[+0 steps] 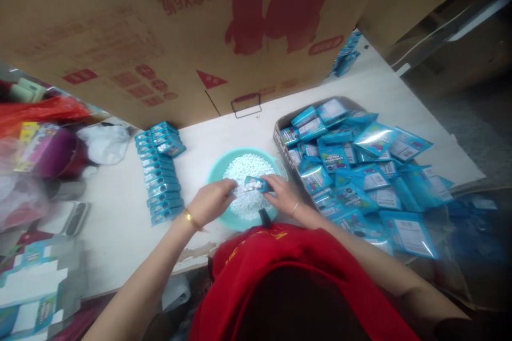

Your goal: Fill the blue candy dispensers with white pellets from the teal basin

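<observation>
I saw a big cardboard carton standing at the far side of the white table. On the right, a low tray was heaped with blue packets, and some had spilled over its near edge. Left of the middle, a stack of blue boxes lay in rows. Near the person, in the middle, a teal bowl was full of white pellets. Above this bowl the left hand and the right hand met, each with fingers closed on one end of a small blue box, held level just over the pellets.
</observation>
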Available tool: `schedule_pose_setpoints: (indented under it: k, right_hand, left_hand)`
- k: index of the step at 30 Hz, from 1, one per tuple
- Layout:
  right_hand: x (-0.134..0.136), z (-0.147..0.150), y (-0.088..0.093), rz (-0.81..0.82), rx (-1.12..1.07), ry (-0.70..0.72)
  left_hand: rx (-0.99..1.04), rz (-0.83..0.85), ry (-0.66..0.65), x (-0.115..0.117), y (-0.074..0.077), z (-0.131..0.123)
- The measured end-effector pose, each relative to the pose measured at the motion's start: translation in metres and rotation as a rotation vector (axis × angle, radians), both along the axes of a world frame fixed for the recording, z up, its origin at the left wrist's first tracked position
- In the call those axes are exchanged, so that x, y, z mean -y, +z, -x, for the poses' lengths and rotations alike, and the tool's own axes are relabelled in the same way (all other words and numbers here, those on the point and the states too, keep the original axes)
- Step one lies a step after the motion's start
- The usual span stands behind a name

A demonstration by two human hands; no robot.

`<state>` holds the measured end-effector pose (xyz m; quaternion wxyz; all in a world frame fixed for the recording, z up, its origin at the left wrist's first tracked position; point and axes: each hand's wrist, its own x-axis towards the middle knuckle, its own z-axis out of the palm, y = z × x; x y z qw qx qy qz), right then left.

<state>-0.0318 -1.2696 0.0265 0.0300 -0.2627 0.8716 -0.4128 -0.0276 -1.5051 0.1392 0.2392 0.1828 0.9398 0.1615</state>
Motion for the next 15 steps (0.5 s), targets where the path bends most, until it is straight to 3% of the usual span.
schedule_pose_setpoints:
  k: [5,9,12,15]
  right_hand:
    - [0.002,-0.001,-0.007,-0.01,-0.044,0.03]
    - [0.0,-0.001,-0.013,0.006,-0.014,0.027]
    - [-0.005,-0.001,-0.015,-0.002,0.028,-0.018]
    - [-0.014,0.0,-0.012,0.036,0.075,-0.118]
  left_hand:
    - [-0.025,0.321,-0.061,-0.037,0.03,0.008]
    - [-0.063,0.32,-0.097,-0.047,0.035,0.007]
    - [-0.109,0.261,0.025,-0.025,0.012,0.008]
    - [-0.081,0.278,0.211,0.01,-0.041,0.012]
